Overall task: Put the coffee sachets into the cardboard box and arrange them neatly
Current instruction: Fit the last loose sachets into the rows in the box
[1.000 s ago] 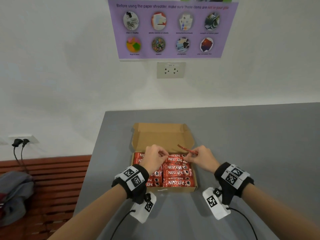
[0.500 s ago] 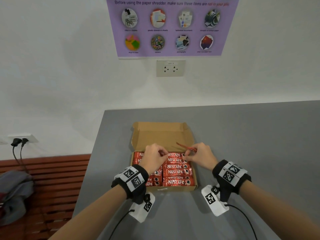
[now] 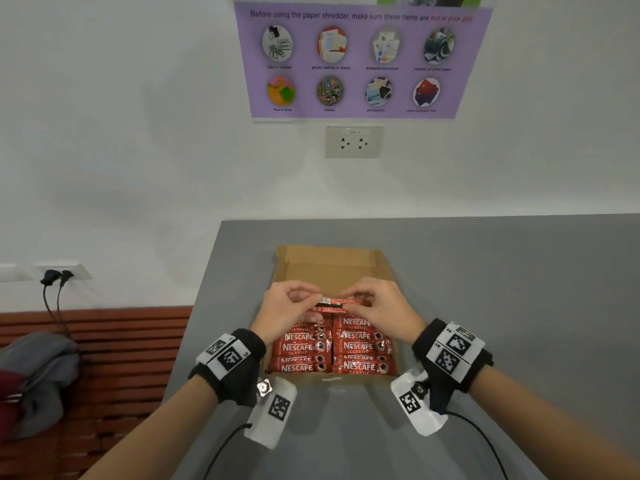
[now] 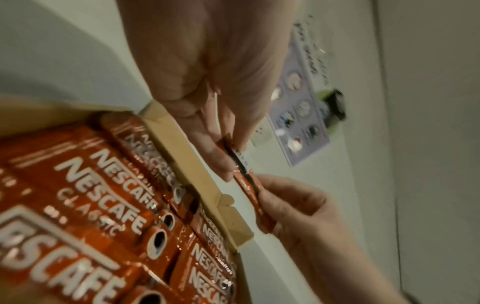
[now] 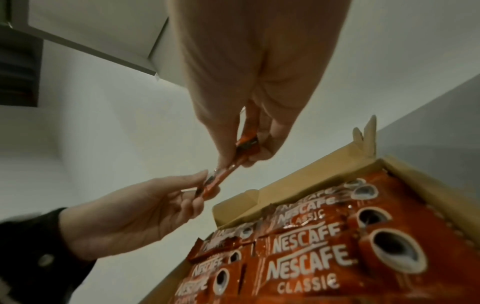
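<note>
Fingers (image 3: 313,296) of the left hand (image 3: 284,308) pinch one end of a single red coffee sachet (image 3: 337,304); fingers of the right hand (image 3: 382,311) pinch the other end. Both hands curl, thumb against fingertips, with the sachet stretched between them. Sachet held just above the far part of the cardboard box (image 3: 332,268), clear of the packed rows. Long axis runs left to right across the box, near level, parallel with the sachets below. Held on edge, narrow side up: a black and white printed strip shows at the left-hand end. Left wrist view: left thumb and fingertips (image 4: 221,160) close on the sachet (image 4: 249,183) at its printed end, right hand (image 4: 298,207) grips further along. Right wrist view: right fingers (image 5: 270,148) clamp one end of the sachet (image 5: 226,174), left hand (image 5: 145,207) takes the other, both above the box's far wall (image 5: 298,185). Packed sachets (image 3: 332,348) fill the near part of the box in two columns, labels up, each lying left to right, overlapping like shingles; cup print at the right end of each. Box lid stands open at the far side. Box sits on the grey table (image 3: 502,289), near its left edge. Wall behind carries a purple poster (image 3: 360,60) and a socket plate (image 3: 353,142). Wooden slatted bench (image 3: 97,341) at left, grey bundle of cloth (image 3: 34,375) on it.
</note>
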### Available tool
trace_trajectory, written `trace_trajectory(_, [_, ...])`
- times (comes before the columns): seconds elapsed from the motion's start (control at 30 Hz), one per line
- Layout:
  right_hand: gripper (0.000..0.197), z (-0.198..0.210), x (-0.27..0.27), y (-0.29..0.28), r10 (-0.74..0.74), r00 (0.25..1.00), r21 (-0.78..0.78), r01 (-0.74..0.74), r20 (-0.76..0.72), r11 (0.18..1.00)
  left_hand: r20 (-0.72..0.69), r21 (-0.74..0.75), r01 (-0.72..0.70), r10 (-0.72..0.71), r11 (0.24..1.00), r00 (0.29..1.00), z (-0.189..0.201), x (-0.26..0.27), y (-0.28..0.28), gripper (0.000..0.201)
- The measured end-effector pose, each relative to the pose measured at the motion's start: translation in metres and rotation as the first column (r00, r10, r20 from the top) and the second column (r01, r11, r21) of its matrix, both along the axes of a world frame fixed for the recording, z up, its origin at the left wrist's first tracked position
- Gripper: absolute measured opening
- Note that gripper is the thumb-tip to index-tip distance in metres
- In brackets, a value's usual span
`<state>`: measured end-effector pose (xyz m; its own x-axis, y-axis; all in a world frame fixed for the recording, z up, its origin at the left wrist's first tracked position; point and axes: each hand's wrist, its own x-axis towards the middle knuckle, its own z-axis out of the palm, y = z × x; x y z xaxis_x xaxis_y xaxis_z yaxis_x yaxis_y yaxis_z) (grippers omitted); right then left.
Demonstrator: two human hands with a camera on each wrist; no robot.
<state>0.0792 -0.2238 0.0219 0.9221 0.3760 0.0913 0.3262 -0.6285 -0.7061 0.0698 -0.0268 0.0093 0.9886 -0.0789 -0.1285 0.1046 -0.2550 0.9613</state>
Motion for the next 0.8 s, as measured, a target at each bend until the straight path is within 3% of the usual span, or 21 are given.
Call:
trace_trajectory(0.1, [0.016, -0.003, -0.003, 0.006, -0.049, 0.998, 0.035, 0.047, 0.049, 0.998, -0.089, -0.031, -0.01, 0.007, 0.999, 0.996, -0.005, -0.003, 0.009, 0.022])
trace_trajectory(0.23, [0.007, -0.004, -0.004, 0.014, -0.01, 0.992, 0.038, 0.005, 0.124, 0.999, -0.086, -0.122, -0.034, 0.024, 0.992, 0.996, -0.001, -0.003, 0.011, 0.005])
trace_trajectory(0.33, [0.01, -0.003, -0.002, 0.019, -0.006, 0.993, 0.057, -0.001, 0.115, 0.998, -0.015, -0.105, -0.106, 0.105, 0.989, 0.994, 0.003, -0.002, 0.011, 0.005])
trace_trajectory(0.43, [0.034, 0.001, 0.0, 0.022, -0.087, 0.995, 0.108, 0.083, 0.039, 0.991, 0.083, -0.1, -0.19, 0.199, 0.977, 0.977, 0.004, 0.0, 0.01, 0.008])
trace_trajectory(0.57, [0.027, 0.0, 0.004, 0.022, -0.14, 0.985, 0.158, 0.155, -0.102, 0.975, 0.151, -0.105, -0.201, 0.215, 0.974, 0.965, 0.005, 0.0, 0.01, 0.011])
trace_trajectory(0.67, [0.016, -0.005, 0.006, 0.024, -0.201, 0.979, 0.188, 0.204, -0.032, 0.961, 0.174, -0.068, -0.166, 0.175, 0.984, 0.969, 0.003, -0.002, 0.008, 0.024])
trace_trajectory(0.73, [0.019, -0.004, 0.005, 0.026, -0.212, 0.977, 0.229, 0.211, -0.024, 0.95, 0.183, -0.063, -0.156, 0.165, 0.986, 0.969, 0.002, -0.003, 0.009, 0.032])
trace_trajectory(0.8, [0.025, -0.004, 0.003, 0.025, -0.211, 0.977, 0.236, 0.209, -0.017, 0.949, 0.16, -0.092, -0.15, 0.163, 0.984, 0.974, 0.003, -0.003, 0.012, 0.025])
